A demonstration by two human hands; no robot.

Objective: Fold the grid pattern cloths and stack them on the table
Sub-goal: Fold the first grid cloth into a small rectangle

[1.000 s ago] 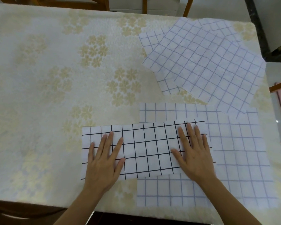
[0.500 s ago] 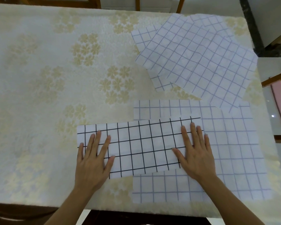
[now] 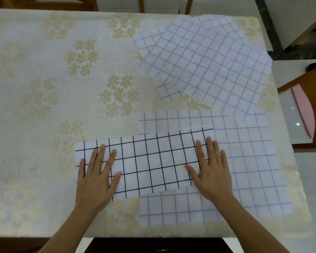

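Near the table's (image 3: 44, 88) front edge, the black-grid cloth (image 3: 150, 161) lies folded into a strip. The left hand (image 3: 96, 178) and right hand (image 3: 211, 172) press flat on its ends, fingers spread, likely setting the crease. It overlaps a flat pale-grid cloth (image 3: 244, 170); more (unfolded, it seems) lie toward the far right corner (image 3: 208, 63).

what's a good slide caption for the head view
Both hands, left hand and right hand, press flat on a folded black-grid cloth overlapping a pale-grid cloth on the floral tablecloth.

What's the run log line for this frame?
stage: pressing fold | left hand: flat on black-grid cloth | right hand: flat on same cloth | below: pale-grid cloth | stack: none
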